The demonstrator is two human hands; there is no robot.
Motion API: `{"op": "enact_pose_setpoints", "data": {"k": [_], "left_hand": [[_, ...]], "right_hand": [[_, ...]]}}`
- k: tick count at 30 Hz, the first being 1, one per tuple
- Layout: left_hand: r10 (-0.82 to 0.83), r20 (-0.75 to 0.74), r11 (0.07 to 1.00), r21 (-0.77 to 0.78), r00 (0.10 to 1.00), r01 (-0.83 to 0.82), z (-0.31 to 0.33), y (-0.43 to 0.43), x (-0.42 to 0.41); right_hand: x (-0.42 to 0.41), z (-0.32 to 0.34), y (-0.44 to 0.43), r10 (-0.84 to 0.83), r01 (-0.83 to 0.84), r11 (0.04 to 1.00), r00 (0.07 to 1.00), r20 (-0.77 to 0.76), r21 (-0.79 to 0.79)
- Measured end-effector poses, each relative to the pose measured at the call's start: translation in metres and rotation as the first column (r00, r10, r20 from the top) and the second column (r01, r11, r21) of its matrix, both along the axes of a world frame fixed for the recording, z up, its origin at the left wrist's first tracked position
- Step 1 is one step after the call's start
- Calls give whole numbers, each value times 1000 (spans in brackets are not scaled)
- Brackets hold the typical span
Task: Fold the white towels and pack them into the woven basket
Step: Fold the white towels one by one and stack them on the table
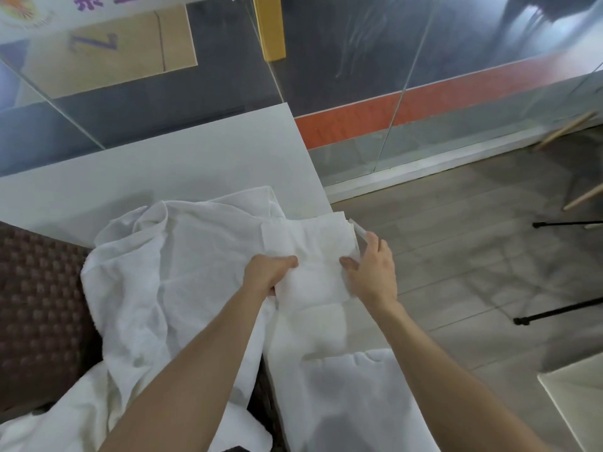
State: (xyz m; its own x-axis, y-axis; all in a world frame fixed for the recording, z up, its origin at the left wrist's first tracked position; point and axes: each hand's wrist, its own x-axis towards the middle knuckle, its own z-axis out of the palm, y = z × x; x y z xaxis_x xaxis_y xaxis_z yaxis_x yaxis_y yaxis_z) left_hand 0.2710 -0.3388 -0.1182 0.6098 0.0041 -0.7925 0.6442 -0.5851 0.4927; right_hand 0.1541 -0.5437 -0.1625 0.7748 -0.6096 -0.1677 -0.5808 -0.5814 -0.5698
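A folded white towel (pixel 313 252) lies near the table's right edge, held between both hands. My left hand (pixel 266 272) grips its left side, fingers curled under the cloth, thumb on top. My right hand (pixel 372 272) holds the right side, thumb on top and fingers along the towel's edge. A crumpled white towel (pixel 169 272) is spread to the left, draping over the dark brown woven basket (pixel 39 308). More white towel cloth (pixel 342 386) hangs below my hands at the table's near right edge.
The white table (pixel 163 171) stretches back to a glass partition (pixel 359 93). Right of the table is grey wood-look floor with black tripod legs (pixel 561 309), wooden chair legs (pixel 567 128) and a white table corner (pixel 577 402).
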Motion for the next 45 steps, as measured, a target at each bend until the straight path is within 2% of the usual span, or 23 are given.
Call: {"op": "enact_pose_setpoints", "data": {"k": [1, 3, 5, 6, 8, 10, 12, 14, 18, 19, 22, 23, 25, 27, 28, 30, 34, 38, 40, 45], "left_hand": [[24, -25, 999, -28, 999, -24, 2, -4, 1], [66, -62, 995, -74, 996, -71, 7, -10, 4], [113, -57, 988, -98, 992, -118, 13, -17, 5], [134, -40, 985, -104, 990, -138, 19, -22, 3], [151, -9, 981, -119, 989, -151, 30, -31, -2], [167, -7, 971, -171, 986, -166, 44, -37, -7], [191, -37, 938, -287, 981, -194, 64, -32, -8], [174, -5, 911, -379, 985, -163, 84, -12, -7], [116, 284, 894, -448, 952, 24, 94, 52, -16], [82, 291, 870, -487, 953, 74, 92, 64, -24], [31, 290, 696, -693, 956, 188, 97, 73, -57], [77, 263, 656, -740, 962, 149, 106, 72, -70], [189, 196, 638, -770, 962, 31, 128, 66, -97], [269, 217, 721, -692, 938, -47, 141, 59, -127], [284, 244, 777, -625, 927, -74, 140, 58, -142], [293, 239, 831, -542, 926, -123, 129, 62, -176], [225, 119, 861, -488, 967, -141, 92, 76, -243], [119, -27, 768, -631, 993, -109, 67, 83, -286], [98, -108, 762, -631, 989, -145, 52, 81, -297], [-77, -123, 917, -399, 989, 22, 11, 70, -312]], "right_hand": [[-11, 7, 4, 57, -44, 991, 994, 96, -127], [-38, 15, 16, 321, -252, 931, 910, 262, -265], [-62, 17, 35, 557, -468, 815, 796, 238, -341], [-69, 14, 42, 607, -521, 773, 772, 186, -361], [-66, 6, 48, 576, -491, 780, 805, 138, -388], [-46, 10, 46, 501, -410, 833, 844, 193, -371], [-28, 27, 39, 460, -369, 873, 842, 282, -320], [-22, 56, 34, 435, -376, 899, 824, 364, -224], [-36, 129, 20, 292, -349, 935, 852, 434, 56], [-43, 147, 16, 262, -360, 923, 847, 463, 135], [-58, 191, 5, 163, -400, 814, 853, 495, 421], [-62, 198, 3, 120, -390, 765, 869, 481, 513], [-71, 202, 4, 22, -314, 655, 917, 398, 687], [-91, 199, 15, -15, -200, 630, 963, 270, 750], [-107, 195, 23, -27, -147, 643, 976, 214, 751], [-149, 182, 39, -52, -64, 665, 990, 131, 744], [-242, 145, 60, 40, -38, 727, 999, 12, 685], [-286, 120, 61, -65, 35, 761, 998, 21, 648], [-291, 106, 54, -75, 55, 794, 997, 9, 605], [-292, 55, 47, 65, 44, 901, 970, -234, 431]]}}
